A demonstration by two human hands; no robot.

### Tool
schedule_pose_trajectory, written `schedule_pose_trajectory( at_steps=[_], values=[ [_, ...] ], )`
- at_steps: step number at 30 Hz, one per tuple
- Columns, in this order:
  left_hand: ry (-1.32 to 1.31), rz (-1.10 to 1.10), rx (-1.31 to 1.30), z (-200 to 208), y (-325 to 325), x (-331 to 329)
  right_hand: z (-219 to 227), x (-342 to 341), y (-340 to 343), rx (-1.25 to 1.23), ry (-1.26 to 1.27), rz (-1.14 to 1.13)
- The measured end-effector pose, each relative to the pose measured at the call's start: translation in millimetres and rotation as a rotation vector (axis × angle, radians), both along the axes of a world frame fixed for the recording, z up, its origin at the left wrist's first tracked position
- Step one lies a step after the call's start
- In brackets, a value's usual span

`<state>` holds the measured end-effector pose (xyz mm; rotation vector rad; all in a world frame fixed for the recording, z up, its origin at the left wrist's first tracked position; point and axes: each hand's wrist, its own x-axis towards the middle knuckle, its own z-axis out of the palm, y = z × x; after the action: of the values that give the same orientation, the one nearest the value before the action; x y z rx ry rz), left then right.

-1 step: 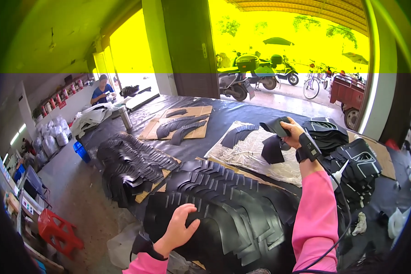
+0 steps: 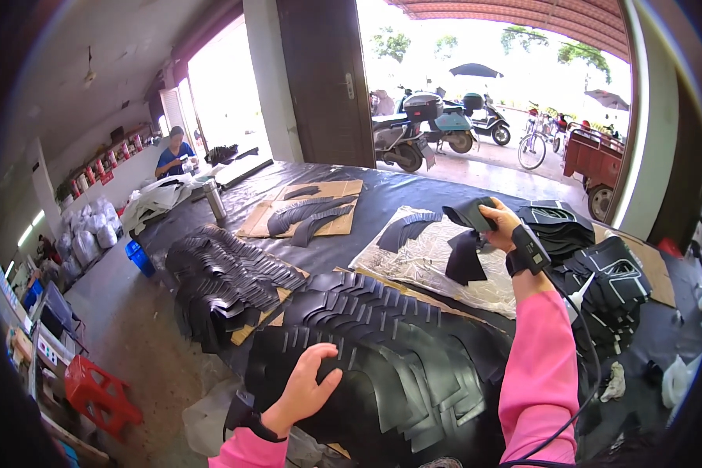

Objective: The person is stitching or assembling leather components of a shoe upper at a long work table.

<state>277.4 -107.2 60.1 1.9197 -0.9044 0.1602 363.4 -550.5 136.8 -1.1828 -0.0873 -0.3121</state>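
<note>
My right hand (image 2: 502, 225) is closed on a dark, curved leather-like piece (image 2: 466, 213), held above a white wrapped board (image 2: 425, 269). Just below it a flared black piece (image 2: 466, 264) shows; I cannot tell whether it hangs or lies on the board. Another curved black piece (image 2: 407, 229) rests on the board's far left. My left hand (image 2: 303, 390) is open, its fingers apart, over the near rows of overlapping black pieces (image 2: 402, 374). Whether it touches them I cannot tell. Both wrists wear black straps, and a cable runs along my right forearm.
More black pieces (image 2: 226, 273) are layered at the left. Cardboard (image 2: 339, 195) with several strips lies farther back, near a steel flask (image 2: 214, 200). Black stacks with pale edging (image 2: 608, 273) stand at right. A red stool (image 2: 101, 394) is on the floor; a person (image 2: 176, 156) sits far left.
</note>
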Motion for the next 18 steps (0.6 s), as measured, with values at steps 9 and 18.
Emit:
schedule_pose_trajectory(
  at_steps=[9,18],
  values=[
    [0.484,-0.124,-0.252,10.1,-60.1,30.3,75.6,-74.5,46.8,-0.077,-0.154,0.366],
    [0.901,-0.78,-0.552,2.1,-80.8,29.1,107.5,-156.4,139.2,-0.222,-0.271,0.84]
  ],
)
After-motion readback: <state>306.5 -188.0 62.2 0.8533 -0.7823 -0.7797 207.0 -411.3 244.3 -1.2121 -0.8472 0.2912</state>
